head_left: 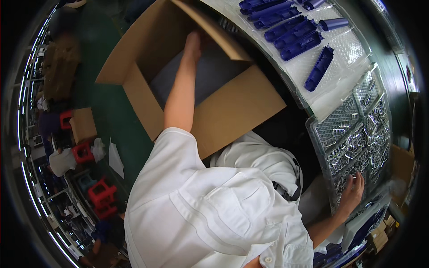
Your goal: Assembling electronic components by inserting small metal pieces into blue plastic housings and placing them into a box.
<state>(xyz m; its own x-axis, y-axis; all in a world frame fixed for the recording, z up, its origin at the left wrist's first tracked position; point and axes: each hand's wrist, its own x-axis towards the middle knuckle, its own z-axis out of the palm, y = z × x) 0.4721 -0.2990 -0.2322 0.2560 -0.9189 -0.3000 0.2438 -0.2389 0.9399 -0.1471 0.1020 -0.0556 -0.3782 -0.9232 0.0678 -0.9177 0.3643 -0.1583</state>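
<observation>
"What's biggest?"
"The open carton (241, 109), ahead of the person: stiff-walled, probably light, best held under its base. The left hand (192, 47) is inside; I can't tell if it grasps anything."
"And smaller?"
"Shiny pieces (373, 129) heaped in the tray (318, 138) at right: likely light, hard, slippery; pinch their edges. The right hand (351, 194) is there, fingers loosely bent; whether they pinch one, I can't tell."

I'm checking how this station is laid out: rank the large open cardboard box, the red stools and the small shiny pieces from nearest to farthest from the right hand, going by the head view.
From the right hand:
1. Small shiny pieces: right at the hand.
2. Large open cardboard box: to its left, upper middle of the picture.
3. Red stools: far off, left side.
</observation>
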